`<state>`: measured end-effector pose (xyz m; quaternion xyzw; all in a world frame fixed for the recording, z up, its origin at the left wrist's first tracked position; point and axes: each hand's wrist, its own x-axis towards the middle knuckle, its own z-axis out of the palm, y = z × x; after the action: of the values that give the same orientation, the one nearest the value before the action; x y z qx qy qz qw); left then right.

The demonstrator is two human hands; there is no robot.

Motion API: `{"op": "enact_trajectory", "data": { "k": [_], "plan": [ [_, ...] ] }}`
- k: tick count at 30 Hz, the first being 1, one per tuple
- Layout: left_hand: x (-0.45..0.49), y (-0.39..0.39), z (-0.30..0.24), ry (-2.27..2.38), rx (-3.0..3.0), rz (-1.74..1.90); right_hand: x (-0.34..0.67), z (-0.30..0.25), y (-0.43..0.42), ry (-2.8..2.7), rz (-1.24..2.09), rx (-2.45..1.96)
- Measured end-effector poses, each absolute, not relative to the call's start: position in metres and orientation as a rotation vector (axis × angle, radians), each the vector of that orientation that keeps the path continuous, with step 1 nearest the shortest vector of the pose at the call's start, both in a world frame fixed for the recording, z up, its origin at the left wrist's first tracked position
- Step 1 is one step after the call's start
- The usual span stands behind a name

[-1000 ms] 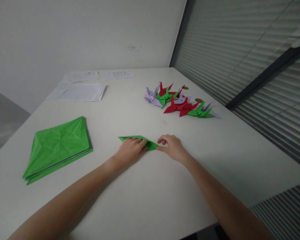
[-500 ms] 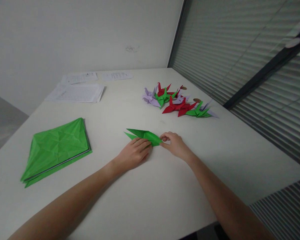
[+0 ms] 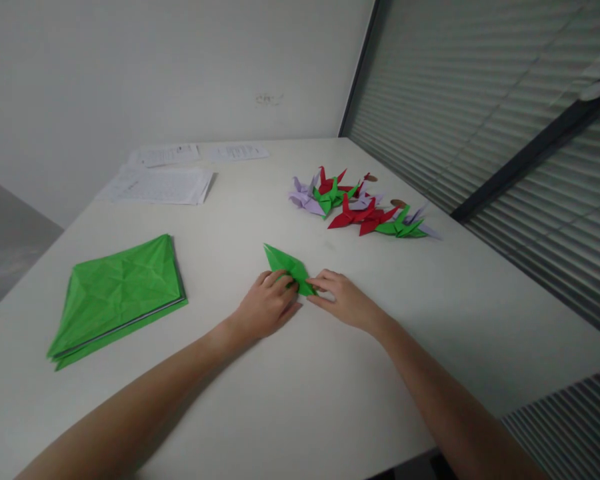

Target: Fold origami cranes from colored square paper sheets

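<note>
A narrow folded piece of green paper (image 3: 286,264) lies on the white table (image 3: 290,387), its point aimed away from me. My left hand (image 3: 266,308) rests on its near left part, fingers curled down onto it. My right hand (image 3: 344,301) touches its near right tip with thumb and forefinger pinched on the paper. Both forearms reach in from the bottom of the view.
A stack of green paper sheets (image 3: 119,293) lies at the left. Several folded paper cranes (image 3: 356,204) in red, green and lilac sit at the back right. White printed sheets (image 3: 156,185) lie at the far edge. A blind-covered glass wall (image 3: 485,107) runs along the right.
The folded green piece has been turned from lying sideways to pointing away from me. Both hands moved with it and stay on its near end.
</note>
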<state>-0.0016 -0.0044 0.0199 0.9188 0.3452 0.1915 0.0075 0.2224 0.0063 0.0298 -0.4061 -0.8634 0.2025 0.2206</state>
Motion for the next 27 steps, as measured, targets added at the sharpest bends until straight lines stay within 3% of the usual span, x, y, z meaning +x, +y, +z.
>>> {"op": "enact_trajectory", "data": {
  "k": [10, 27],
  "plan": [
    [-0.011, 0.006, 0.027, 0.705, 2.692, 0.555, 0.224, 0.047, -0.003, -2.475, 0.364, -0.982],
    [-0.013, 0.014, 0.021, 0.511, 2.402, 0.568, 0.213, 0.046, -0.009, -2.645, 0.177, -1.047]
  ]
}}
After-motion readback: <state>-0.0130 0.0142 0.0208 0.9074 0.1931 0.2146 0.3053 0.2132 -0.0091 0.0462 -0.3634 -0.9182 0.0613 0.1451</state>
